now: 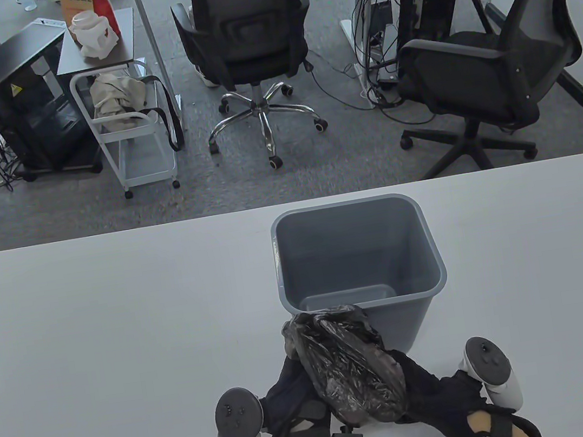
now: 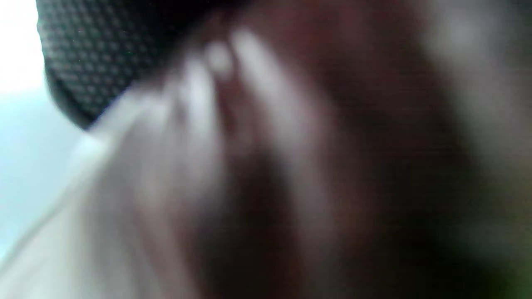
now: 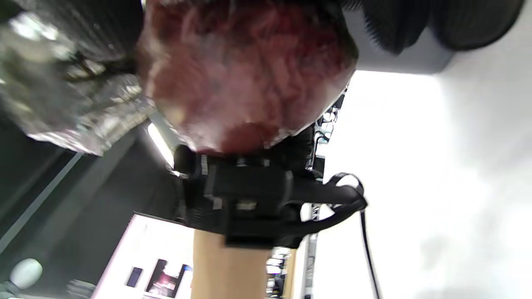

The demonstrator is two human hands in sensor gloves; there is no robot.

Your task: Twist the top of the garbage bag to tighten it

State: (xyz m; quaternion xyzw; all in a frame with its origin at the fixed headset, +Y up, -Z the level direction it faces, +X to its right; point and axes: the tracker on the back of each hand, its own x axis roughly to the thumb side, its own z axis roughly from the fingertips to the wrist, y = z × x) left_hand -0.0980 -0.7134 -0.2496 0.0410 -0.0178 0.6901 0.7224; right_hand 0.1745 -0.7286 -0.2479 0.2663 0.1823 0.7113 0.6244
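Observation:
A crumpled black garbage bag (image 1: pixel 346 363) is held above the white table's near edge, in front of the grey bin (image 1: pixel 359 268). My left hand (image 1: pixel 290 394) grips the bag from its left side and my right hand (image 1: pixel 432 389) grips it from its right side. The bag's upper end (image 1: pixel 300 332) is bunched up by the bin's near wall. The left wrist view is a blur of the bag's plastic (image 2: pixel 249 166) pressed close to the lens. In the right wrist view the bag (image 3: pixel 245 74) looks reddish and fills the top, with my left wrist strap (image 3: pixel 249 199) below it.
The grey bin stands open and upright right behind the bag. The white table (image 1: pixel 96 340) runs out to the left and right. Beyond its far edge are two office chairs (image 1: pixel 249 44), a white cart (image 1: pixel 130 127) and desks.

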